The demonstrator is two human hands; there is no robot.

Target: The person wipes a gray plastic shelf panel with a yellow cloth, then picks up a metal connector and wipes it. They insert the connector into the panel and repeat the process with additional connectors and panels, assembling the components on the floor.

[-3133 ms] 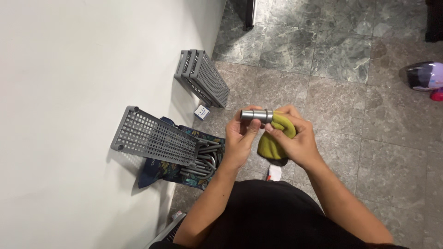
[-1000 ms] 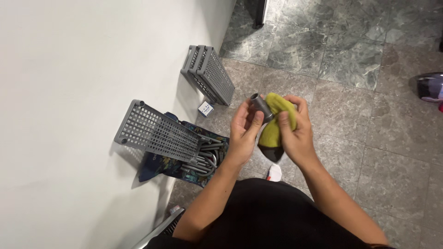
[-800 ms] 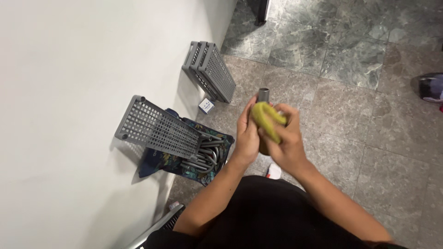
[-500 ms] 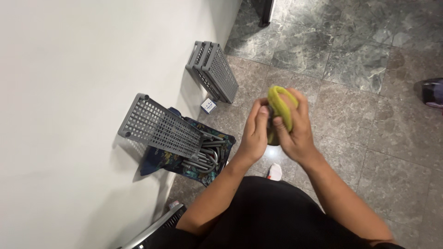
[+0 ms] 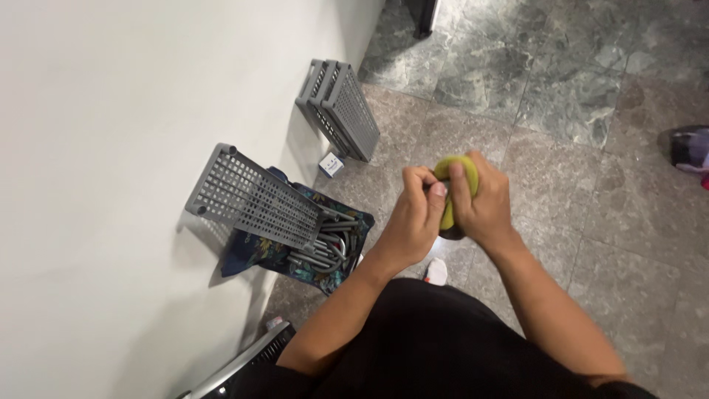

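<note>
Left hand: left hand [image 5: 410, 214] curled into a fist, fingers tight around something mostly hidden; thumb pressed against the yellow-green cloth [image 5: 452, 193].
Right hand: right hand [image 5: 480, 199] wrapped over the cloth from the right, fingers closed on it, fingertips meeting the left thumb.
Cloth: bunched between both hands, held in the air above the stone floor [image 5: 576, 111], over the seam between two tiles; a dark bit shows just under it, too hidden to identify.
What the cloth covers: cannot tell from this view.
Wall side: white wall [image 5: 111, 148] fills the left of the view.
Near basket: grey perforated basket [image 5: 255, 196] tilted against the wall, resting on a dark patterned bag [image 5: 325, 270].
Bag contents: bundle of grey metal rods [image 5: 325, 247] lying in the bag's open mouth, just beside the basket's lower edge.
Far baskets: stack of grey baskets [image 5: 340, 107] leaning on the wall farther along, well apart from the hands.
Small item: little white box [image 5: 331, 165] on the floor at the foot of that stack.
Floor below hands: white shoe tip [image 5: 436, 272] showing just under the left forearm.
Right edge: a dark shoe [image 5: 687, 148], partly cut off.
</note>
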